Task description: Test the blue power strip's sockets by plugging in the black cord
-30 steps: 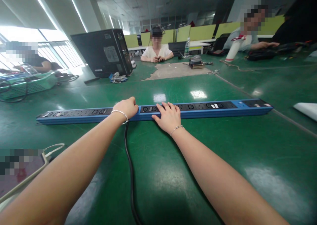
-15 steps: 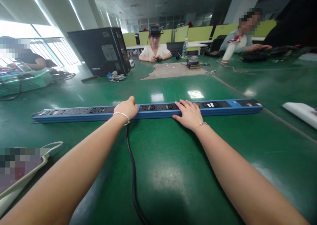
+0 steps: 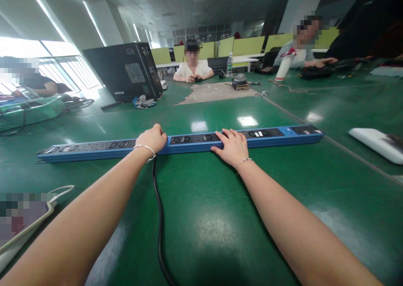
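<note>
A long blue power strip (image 3: 189,146) with black socket panels lies across the green table (image 3: 201,202). My left hand (image 3: 152,139) is closed at its middle-left part, over the spot where a black cable (image 3: 159,219) comes out toward me; what the fingers grip is hidden beneath the hand. To the right of centre, my right hand (image 3: 232,146) rests on the strip with fingers spread over the top and the thumb along the front edge.
Behind the strip are a black computer case (image 3: 126,74), gloves (image 3: 144,102), a green basket (image 3: 37,111), a bottle (image 3: 229,64) and a motor-like part (image 3: 239,81). A white object (image 3: 374,143) lies right. Several people sit around the table.
The whole view has shifted slightly, so the strip and both hands appear a little farther left. Both hands keep their places on the strip.
</note>
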A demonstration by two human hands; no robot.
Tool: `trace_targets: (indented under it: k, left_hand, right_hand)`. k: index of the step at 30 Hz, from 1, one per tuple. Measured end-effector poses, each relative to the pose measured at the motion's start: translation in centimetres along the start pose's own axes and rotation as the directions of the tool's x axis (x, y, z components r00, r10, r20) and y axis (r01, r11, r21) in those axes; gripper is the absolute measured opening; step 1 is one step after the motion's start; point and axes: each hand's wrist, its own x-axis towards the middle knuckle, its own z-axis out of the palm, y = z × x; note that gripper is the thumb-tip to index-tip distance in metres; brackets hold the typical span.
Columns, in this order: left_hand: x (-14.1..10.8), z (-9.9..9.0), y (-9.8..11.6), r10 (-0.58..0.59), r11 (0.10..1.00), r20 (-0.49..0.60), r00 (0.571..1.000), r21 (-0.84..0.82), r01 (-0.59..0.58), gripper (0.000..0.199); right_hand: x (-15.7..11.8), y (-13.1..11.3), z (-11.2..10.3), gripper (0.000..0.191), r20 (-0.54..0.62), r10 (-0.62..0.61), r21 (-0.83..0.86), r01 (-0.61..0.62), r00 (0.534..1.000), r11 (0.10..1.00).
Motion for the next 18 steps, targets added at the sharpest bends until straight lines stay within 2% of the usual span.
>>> trace_targets:
  k: [2,5,8,10,14,18]
  left_hand:
    - [-0.3,-1.2,0.2,-0.030,0.998,-0.103,0.994,-0.062,0.023,0.031]
    - [-0.8,-2.6,1.1,0.010,0.988,-0.197,0.980,-0.150,-0.040,0.028]
    - [-1.0,-2.8,2.9,0.093,0.971,-0.112,0.989,-0.211,-0.115,0.022]
    - [-0.8,-2.1,4.5,0.132,0.960,-0.056,0.990,-0.241,-0.142,0.020]
    - [0.0,-0.3,7.2,0.179,0.951,-0.011,0.984,-0.254,-0.176,0.021]
    - [0.7,0.7,8.8,0.209,0.956,0.061,0.976,-0.225,-0.191,0.026]
  right_hand:
    - [0.0,0.0,0.0,0.058,0.000,0.003,0.004,-0.003,1.000,1.000]
    - [0.1,-0.1,0.0,0.058,-0.002,0.013,0.008,-0.013,1.000,1.000]
    - [0.2,-0.2,0.0,0.057,-0.009,0.020,0.011,-0.019,1.000,1.000]
    - [0.1,-0.2,0.0,0.057,-0.011,0.019,0.012,-0.019,1.000,1.000]
    - [0.1,-0.2,0.0,0.058,-0.016,0.021,0.013,-0.020,1.000,1.000]
    - [0.1,-0.3,0.0,0.058,-0.024,0.026,0.013,-0.026,0.999,1.000]
